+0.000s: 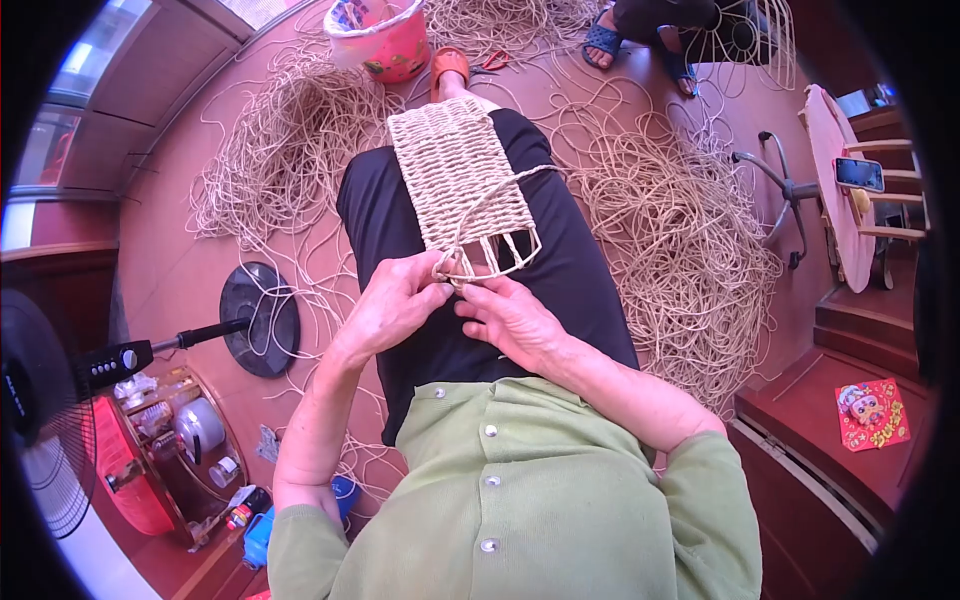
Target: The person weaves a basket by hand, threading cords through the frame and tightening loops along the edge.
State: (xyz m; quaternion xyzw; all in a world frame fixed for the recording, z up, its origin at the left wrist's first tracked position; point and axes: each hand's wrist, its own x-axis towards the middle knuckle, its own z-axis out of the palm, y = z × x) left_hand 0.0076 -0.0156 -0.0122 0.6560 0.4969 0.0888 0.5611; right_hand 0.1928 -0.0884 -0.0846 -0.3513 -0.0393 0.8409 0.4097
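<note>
The left hand (392, 305) pinches the near corner of a rectangular, cream-coloured, woven-cord panel (465, 175) between thumb and fingers. The right hand (515, 318) meets it at the same edge, fingers partly curled; whether its fingertips grip cannot be told. The panel lies lengthwise over the black-trousered lap (590, 290). Weave: tight, ridged rows at the far and middle sections; open at the near end, where bare struts meet a curved rim. A loose pale cord (515, 179) crosses the weave. The fingertips obscure the corner joint; the panel's underside is hidden. Tangled cream cord (690, 260) covers floor areas outboard; the other person's body (665, 14) is cut off above
</note>
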